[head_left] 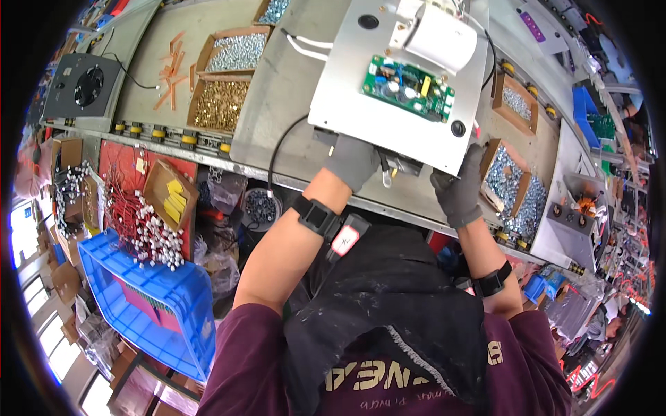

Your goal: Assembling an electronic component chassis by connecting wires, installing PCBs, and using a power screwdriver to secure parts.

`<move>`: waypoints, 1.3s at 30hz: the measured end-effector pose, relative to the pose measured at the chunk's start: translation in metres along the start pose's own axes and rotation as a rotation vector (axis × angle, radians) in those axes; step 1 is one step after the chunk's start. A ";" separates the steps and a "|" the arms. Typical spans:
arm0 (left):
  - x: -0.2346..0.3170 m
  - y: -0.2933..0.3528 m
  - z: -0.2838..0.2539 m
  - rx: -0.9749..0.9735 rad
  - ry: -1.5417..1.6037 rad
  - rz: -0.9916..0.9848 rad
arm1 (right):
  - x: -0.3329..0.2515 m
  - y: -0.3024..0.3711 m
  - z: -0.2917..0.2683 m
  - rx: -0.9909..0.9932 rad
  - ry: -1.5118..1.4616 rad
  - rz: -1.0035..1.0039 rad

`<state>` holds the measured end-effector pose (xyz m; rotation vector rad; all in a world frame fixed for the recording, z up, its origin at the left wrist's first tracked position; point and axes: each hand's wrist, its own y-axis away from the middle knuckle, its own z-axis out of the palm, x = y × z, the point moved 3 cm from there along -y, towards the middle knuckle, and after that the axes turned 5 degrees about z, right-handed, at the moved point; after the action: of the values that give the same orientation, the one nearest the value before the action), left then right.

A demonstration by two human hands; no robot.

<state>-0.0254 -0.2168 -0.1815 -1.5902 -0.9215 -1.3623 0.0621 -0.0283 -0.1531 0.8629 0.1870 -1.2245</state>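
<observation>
In front of me is a light metal panel (340, 104) carrying a green circuit board (409, 88) and a white rounded part (442, 38). My left hand (354, 163), in a grey glove, reaches under the panel's near edge, which hides its fingers. At the near right corner, my gloved right hand (458, 191) grips the panel's edge, thumb and fingers on either side of the corner. Between the hands, a dark part and a cable with a pale connector (386, 177) show below the edge. A black cable (275, 149) hangs from the panel's left side.
Left on the bench stand boxes of silver screws (237, 53) and brass pieces (219, 104), orange strips (170, 73) and a panel with a black fan (89, 80). Screw boxes (505, 177) lie right. Below left are a blue crate (146, 291) and red wires (128, 197).
</observation>
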 end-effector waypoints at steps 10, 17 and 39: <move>0.024 0.004 0.005 -0.245 -1.052 -0.050 | 0.052 -0.003 0.029 -0.036 1.125 -0.020; 0.032 -0.006 0.031 -0.172 -0.873 -0.285 | 0.026 0.008 0.022 0.077 1.937 -0.440; 0.022 0.004 0.036 -0.278 -1.197 -0.180 | 0.009 0.016 0.008 -0.282 1.199 -0.145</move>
<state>-0.0050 -0.1844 -0.1628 -2.6385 -1.6091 -0.5286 0.0773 -0.0395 -0.1447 1.2466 1.3635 -0.6380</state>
